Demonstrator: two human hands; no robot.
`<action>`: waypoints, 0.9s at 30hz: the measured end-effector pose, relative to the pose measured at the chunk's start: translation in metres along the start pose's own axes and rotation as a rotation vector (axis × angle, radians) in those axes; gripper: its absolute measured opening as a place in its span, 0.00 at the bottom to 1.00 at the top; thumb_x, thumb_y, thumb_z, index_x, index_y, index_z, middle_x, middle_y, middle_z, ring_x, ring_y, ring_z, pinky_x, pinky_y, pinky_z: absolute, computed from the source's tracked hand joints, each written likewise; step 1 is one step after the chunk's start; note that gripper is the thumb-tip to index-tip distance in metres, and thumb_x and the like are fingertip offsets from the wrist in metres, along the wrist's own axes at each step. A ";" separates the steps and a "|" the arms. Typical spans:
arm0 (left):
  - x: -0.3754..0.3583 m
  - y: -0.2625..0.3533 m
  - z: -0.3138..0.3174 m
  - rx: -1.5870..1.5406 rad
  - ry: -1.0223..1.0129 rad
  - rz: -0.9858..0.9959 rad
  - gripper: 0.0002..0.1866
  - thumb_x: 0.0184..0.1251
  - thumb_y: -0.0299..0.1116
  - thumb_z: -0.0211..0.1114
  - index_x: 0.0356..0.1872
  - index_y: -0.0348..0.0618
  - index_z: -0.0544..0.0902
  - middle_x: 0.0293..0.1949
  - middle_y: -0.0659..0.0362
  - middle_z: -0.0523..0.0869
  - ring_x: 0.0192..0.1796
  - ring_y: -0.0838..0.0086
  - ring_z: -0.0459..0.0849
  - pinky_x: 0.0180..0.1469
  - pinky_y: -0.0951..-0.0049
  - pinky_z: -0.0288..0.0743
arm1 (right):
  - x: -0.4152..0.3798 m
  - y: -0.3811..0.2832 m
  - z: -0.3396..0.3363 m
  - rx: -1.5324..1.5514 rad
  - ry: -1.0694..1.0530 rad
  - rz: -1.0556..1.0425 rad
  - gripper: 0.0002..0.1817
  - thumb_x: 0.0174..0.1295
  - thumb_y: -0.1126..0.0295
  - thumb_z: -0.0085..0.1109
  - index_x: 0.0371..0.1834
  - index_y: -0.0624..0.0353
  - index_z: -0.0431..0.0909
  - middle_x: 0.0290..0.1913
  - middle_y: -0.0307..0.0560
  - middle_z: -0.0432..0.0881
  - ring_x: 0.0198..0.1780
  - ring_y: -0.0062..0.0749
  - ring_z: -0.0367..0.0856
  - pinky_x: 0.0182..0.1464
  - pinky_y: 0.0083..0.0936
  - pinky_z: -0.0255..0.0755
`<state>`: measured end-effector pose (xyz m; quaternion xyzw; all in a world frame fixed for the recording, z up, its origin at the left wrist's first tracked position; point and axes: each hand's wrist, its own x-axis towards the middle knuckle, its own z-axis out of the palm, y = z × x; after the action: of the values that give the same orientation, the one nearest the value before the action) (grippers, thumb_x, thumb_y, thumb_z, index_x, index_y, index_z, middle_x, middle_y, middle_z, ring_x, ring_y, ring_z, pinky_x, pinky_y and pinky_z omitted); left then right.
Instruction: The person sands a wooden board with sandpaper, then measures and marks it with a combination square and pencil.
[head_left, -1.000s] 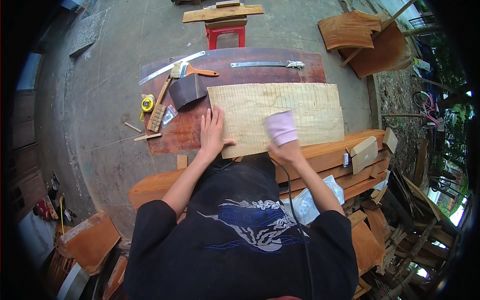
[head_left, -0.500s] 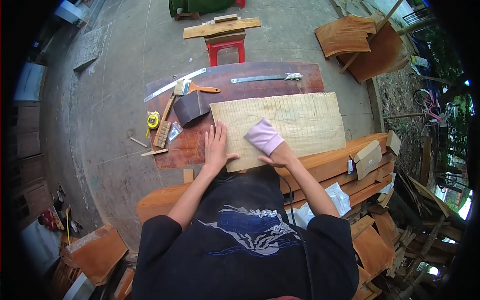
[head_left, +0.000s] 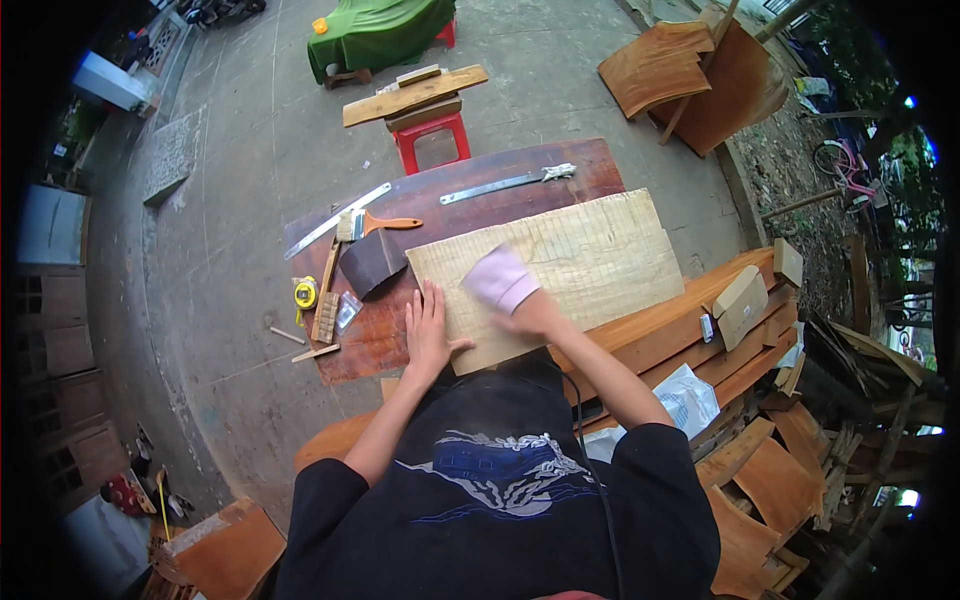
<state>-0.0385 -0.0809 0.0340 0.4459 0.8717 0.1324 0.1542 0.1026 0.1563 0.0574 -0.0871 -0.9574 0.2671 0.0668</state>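
A pale wooden board (head_left: 600, 245) with wavy grain lies over the near right side of a reddish-brown table top (head_left: 385, 345). My left hand (head_left: 429, 332) rests flat at the board's left end, fingers stretched out and thumb on the board. Pressed to the board's left half is a folded lilac-pink cloth (head_left: 499, 279), which covers the fingers of my right hand (head_left: 535, 314). That hand is blurred by motion. Left of the board stands a curved dark sheet (head_left: 373, 265), with a paintbrush (head_left: 390, 223) just beyond it.
A yellow tape measure (head_left: 305, 292), a wooden-handled brush (head_left: 326, 315) and a small clear packet (head_left: 348, 311) lie at the table's left. A metal ruler (head_left: 340, 220) and another metal strip (head_left: 495, 188) lie farther back. Thick planks (head_left: 640, 335) are stacked near me.
My right hand has moved left on the board with the cloth. The left hand stays at the board's left end. The whole view has tilted and shifted slightly.
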 end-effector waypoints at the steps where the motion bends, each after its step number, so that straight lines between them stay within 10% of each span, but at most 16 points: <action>1: 0.000 0.000 -0.001 -0.005 -0.004 -0.002 0.77 0.34 0.61 0.90 0.87 0.35 0.57 0.89 0.43 0.54 0.87 0.42 0.57 0.87 0.41 0.53 | -0.001 0.000 0.008 0.057 -0.034 -0.098 0.39 0.67 0.57 0.63 0.82 0.57 0.68 0.84 0.62 0.64 0.86 0.58 0.58 0.89 0.45 0.47; 5: -0.001 0.004 -0.007 -0.013 -0.013 -0.020 0.77 0.34 0.60 0.90 0.86 0.35 0.58 0.89 0.42 0.53 0.87 0.42 0.58 0.86 0.40 0.53 | -0.011 0.112 -0.035 -0.011 0.187 0.274 0.27 0.79 0.56 0.55 0.76 0.57 0.75 0.76 0.58 0.75 0.81 0.49 0.68 0.85 0.41 0.57; 7: -0.002 0.004 -0.005 -0.015 -0.002 -0.010 0.77 0.34 0.59 0.90 0.87 0.35 0.57 0.89 0.42 0.53 0.87 0.41 0.58 0.86 0.39 0.53 | -0.025 0.167 -0.109 0.155 -0.057 1.083 0.37 0.85 0.47 0.46 0.85 0.64 0.63 0.86 0.60 0.64 0.87 0.51 0.59 0.88 0.39 0.50; 10: -0.001 0.002 -0.005 -0.023 -0.001 -0.012 0.76 0.34 0.58 0.91 0.87 0.35 0.57 0.89 0.42 0.53 0.87 0.41 0.58 0.86 0.39 0.53 | -0.038 0.212 -0.056 -0.381 0.352 1.053 0.40 0.82 0.45 0.50 0.85 0.67 0.61 0.85 0.61 0.64 0.87 0.52 0.58 0.89 0.39 0.45; 14: 0.000 0.003 -0.005 -0.041 -0.003 -0.010 0.76 0.35 0.59 0.90 0.87 0.35 0.57 0.89 0.43 0.52 0.87 0.41 0.58 0.86 0.40 0.53 | 0.020 0.036 -0.029 -0.076 0.010 0.290 0.45 0.71 0.52 0.61 0.88 0.60 0.58 0.87 0.63 0.58 0.89 0.56 0.53 0.92 0.42 0.37; 17: 0.001 0.004 -0.008 -0.020 -0.040 -0.019 0.76 0.36 0.59 0.90 0.86 0.35 0.58 0.89 0.43 0.53 0.87 0.41 0.58 0.86 0.40 0.53 | 0.008 0.047 0.003 0.004 -0.031 -0.101 0.39 0.74 0.50 0.58 0.84 0.58 0.65 0.83 0.61 0.67 0.87 0.55 0.58 0.88 0.45 0.50; 23: 0.002 0.003 -0.007 0.021 -0.012 0.007 0.75 0.36 0.59 0.90 0.86 0.35 0.58 0.89 0.43 0.53 0.87 0.42 0.57 0.86 0.40 0.53 | -0.010 0.212 -0.108 -0.041 0.206 0.900 0.36 0.78 0.51 0.56 0.84 0.58 0.67 0.84 0.55 0.68 0.86 0.47 0.62 0.87 0.38 0.55; 27: 0.006 0.005 -0.005 0.058 -0.031 -0.006 0.76 0.34 0.61 0.90 0.86 0.35 0.58 0.89 0.43 0.55 0.88 0.43 0.56 0.87 0.40 0.52 | 0.034 0.109 -0.020 -0.162 0.281 0.439 0.46 0.73 0.49 0.61 0.88 0.63 0.56 0.89 0.64 0.54 0.90 0.56 0.46 0.91 0.43 0.38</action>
<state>-0.0402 -0.0731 0.0400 0.4495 0.8741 0.0995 0.1549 0.0869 0.2652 0.0197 -0.3339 -0.9151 0.1830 0.1325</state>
